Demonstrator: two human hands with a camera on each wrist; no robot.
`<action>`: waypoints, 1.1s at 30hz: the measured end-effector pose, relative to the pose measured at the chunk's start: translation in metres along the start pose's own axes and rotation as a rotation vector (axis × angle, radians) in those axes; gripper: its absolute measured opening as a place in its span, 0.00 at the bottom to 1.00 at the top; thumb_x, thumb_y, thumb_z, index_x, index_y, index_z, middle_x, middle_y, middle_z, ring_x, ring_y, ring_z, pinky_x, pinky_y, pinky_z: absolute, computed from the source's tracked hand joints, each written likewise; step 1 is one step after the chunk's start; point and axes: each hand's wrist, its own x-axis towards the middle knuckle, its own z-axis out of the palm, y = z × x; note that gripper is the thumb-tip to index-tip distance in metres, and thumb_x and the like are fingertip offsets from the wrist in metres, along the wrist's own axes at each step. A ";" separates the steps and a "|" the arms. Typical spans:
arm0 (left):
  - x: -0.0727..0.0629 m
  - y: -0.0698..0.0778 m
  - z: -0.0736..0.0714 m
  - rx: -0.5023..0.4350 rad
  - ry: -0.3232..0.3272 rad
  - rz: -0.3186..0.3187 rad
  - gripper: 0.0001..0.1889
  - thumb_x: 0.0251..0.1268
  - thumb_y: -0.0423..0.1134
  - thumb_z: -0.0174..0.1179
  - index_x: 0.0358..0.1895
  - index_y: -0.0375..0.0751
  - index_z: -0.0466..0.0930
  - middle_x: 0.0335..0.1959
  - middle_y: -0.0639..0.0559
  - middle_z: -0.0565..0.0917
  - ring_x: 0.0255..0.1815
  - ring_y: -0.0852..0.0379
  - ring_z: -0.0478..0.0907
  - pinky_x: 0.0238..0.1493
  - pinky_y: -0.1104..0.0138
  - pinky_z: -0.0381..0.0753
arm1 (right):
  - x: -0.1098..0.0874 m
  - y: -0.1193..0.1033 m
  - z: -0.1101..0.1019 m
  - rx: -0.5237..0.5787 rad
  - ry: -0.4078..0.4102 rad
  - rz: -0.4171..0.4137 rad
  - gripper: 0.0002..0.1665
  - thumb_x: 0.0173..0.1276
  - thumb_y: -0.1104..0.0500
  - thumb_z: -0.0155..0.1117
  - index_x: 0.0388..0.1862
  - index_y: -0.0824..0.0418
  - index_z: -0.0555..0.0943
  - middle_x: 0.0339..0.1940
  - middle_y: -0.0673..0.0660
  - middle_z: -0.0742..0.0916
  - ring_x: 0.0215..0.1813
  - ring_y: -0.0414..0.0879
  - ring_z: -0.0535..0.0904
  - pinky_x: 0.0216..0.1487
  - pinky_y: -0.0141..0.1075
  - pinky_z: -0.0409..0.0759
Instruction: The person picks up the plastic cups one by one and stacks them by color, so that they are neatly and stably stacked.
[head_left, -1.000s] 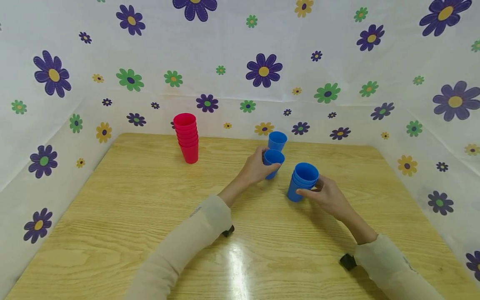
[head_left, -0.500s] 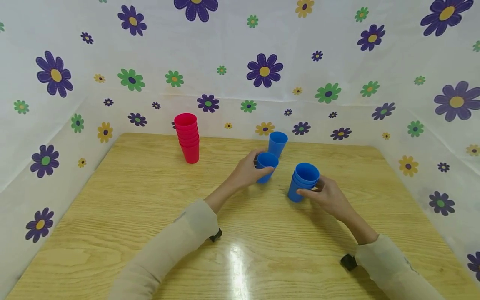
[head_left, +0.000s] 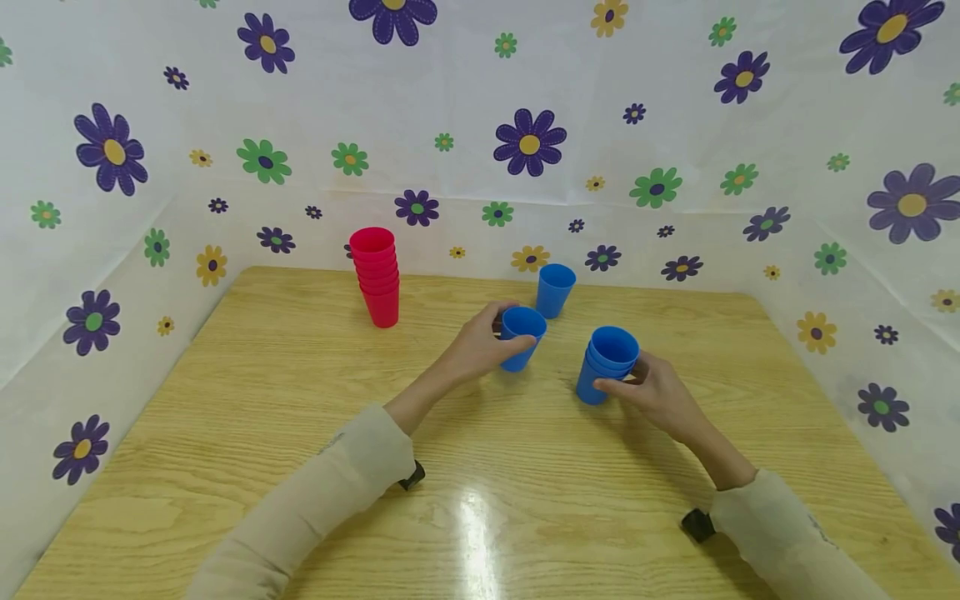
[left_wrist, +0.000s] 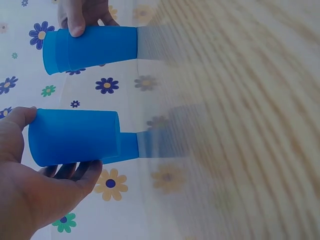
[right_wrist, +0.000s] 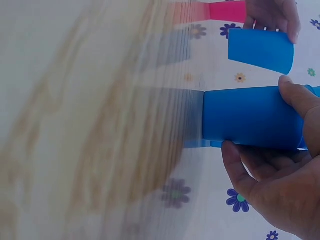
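In the head view my left hand grips a single blue cup between thumb and fingers. The left wrist view shows this blue cup raised off the tabletop. To its right, my right hand holds a short stack of nested blue cups around its side; in the right wrist view the stack's base stands on the table. Another blue cup stands upright by itself behind the held ones. A tall stack of nested red cups stands upright at the back left.
The wooden table reaches back to a white flowered cloth, which also rises along the left and right sides. A dark strap piece shows under the left sleeve, another under the right one.
My left hand has drawn its blue cup leftward and slightly nearer, away from the lone blue cup at the back. My right hand and its stack have stayed in place.
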 end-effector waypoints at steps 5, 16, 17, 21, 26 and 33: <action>-0.002 0.007 0.002 -0.010 -0.012 0.021 0.38 0.70 0.49 0.68 0.77 0.40 0.64 0.67 0.42 0.76 0.64 0.46 0.76 0.62 0.52 0.80 | 0.000 -0.001 0.000 0.000 -0.004 0.015 0.38 0.73 0.56 0.70 0.73 0.74 0.68 0.65 0.73 0.80 0.65 0.69 0.77 0.62 0.64 0.76; -0.003 0.023 0.007 -0.067 -0.038 0.075 0.37 0.70 0.50 0.67 0.77 0.42 0.64 0.66 0.44 0.78 0.63 0.48 0.78 0.61 0.53 0.81 | 0.001 0.000 0.000 0.075 -0.030 0.007 0.41 0.72 0.57 0.71 0.76 0.70 0.64 0.68 0.71 0.78 0.68 0.68 0.75 0.65 0.64 0.74; -0.003 0.025 0.008 -0.073 -0.038 0.081 0.37 0.71 0.50 0.67 0.77 0.42 0.64 0.66 0.45 0.78 0.63 0.48 0.78 0.61 0.53 0.81 | 0.000 -0.001 0.000 0.080 -0.028 0.008 0.41 0.72 0.57 0.72 0.76 0.69 0.64 0.68 0.71 0.78 0.68 0.68 0.75 0.65 0.63 0.74; -0.001 0.030 0.008 -0.090 -0.034 0.100 0.37 0.71 0.51 0.66 0.77 0.42 0.64 0.66 0.44 0.78 0.64 0.47 0.77 0.61 0.52 0.81 | 0.001 -0.001 0.001 0.116 -0.018 -0.002 0.41 0.72 0.58 0.72 0.77 0.68 0.63 0.69 0.69 0.78 0.67 0.65 0.76 0.65 0.59 0.76; 0.000 0.038 0.010 -0.095 -0.033 0.112 0.38 0.71 0.51 0.66 0.78 0.41 0.62 0.68 0.43 0.76 0.65 0.47 0.77 0.61 0.53 0.81 | 0.000 -0.002 0.001 0.129 0.003 -0.018 0.40 0.73 0.59 0.70 0.77 0.68 0.64 0.68 0.68 0.78 0.67 0.64 0.76 0.64 0.49 0.79; 0.001 0.053 0.014 -0.099 -0.049 0.139 0.38 0.72 0.49 0.66 0.79 0.41 0.61 0.67 0.42 0.76 0.64 0.47 0.77 0.60 0.54 0.81 | 0.000 -0.001 0.003 0.151 0.020 -0.014 0.39 0.74 0.59 0.69 0.77 0.68 0.63 0.69 0.69 0.78 0.68 0.66 0.75 0.66 0.61 0.75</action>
